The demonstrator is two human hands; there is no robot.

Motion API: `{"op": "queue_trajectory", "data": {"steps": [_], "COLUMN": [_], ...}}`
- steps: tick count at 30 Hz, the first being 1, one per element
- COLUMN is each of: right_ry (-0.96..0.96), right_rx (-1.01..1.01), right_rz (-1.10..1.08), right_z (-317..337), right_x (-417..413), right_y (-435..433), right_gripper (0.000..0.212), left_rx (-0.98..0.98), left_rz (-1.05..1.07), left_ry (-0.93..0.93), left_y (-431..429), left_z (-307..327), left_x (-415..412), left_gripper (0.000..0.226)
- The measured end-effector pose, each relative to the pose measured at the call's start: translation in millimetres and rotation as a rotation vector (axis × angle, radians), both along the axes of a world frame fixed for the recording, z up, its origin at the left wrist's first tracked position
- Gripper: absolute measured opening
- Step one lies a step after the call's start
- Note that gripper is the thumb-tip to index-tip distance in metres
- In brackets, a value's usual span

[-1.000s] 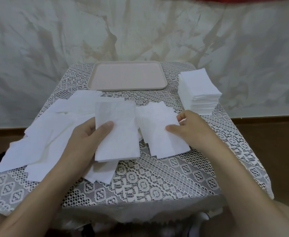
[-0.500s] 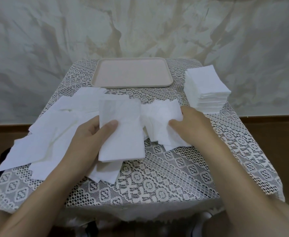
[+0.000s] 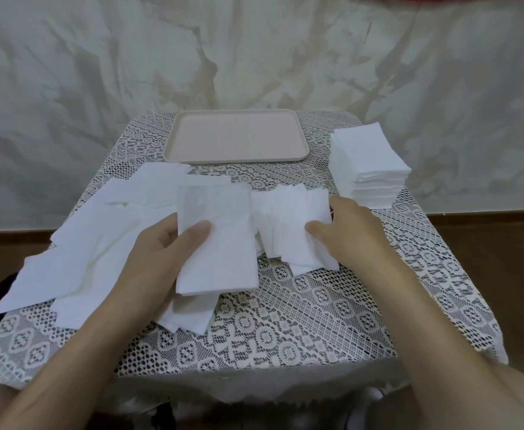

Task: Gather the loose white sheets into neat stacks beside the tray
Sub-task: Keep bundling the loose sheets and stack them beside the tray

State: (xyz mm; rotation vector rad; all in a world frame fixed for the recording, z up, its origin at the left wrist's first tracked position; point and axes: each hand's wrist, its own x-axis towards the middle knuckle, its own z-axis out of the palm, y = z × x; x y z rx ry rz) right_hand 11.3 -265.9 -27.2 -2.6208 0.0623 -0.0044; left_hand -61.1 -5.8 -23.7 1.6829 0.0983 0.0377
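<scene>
While left hand (image 3: 158, 246) still grips its bundle (image 3: 220, 243), right hand (image 3: 350, 231) now pinches bunched sheets (image 3: 291, 225).

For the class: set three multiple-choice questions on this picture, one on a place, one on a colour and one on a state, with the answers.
1. Where does the tall stack stand from the tray? A on it; B to its right; C to its left.
2. What colour is the tray? A pale pink; B blue; C black.
3. What is the left hand doing? A lies flat, empty; B grips a bundle of sheets; C rests on the tray.
Answers: 1 B, the stack stands off the tray's right end; 2 A, its bare floor shows pink; 3 B, the thumb presses on the bundle's face.
</scene>
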Motion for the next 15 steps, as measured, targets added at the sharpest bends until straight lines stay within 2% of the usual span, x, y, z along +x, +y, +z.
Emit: {"op": "queue_trajectory", "data": {"steps": [11, 15], "right_ry": [0.039, 0.056], "right_rx": [-0.006, 0.087], "right_rz": [0.011, 0.049], "right_z": [-2.9, 2.8], "right_x": [0.5, -6.2], "right_y": [-1.5, -1.1], "right_gripper": [0.024, 0.027], "left_rx": [0.006, 0.003], "left_rz": [-0.007, -0.012], "left_ry": [-0.01, -0.009], "left_y": [1.4, 2.5], "left_z": [-2.0, -2.4], "left_x": [0.8, 1.3], "left_gripper": [0.027, 0.028]}}
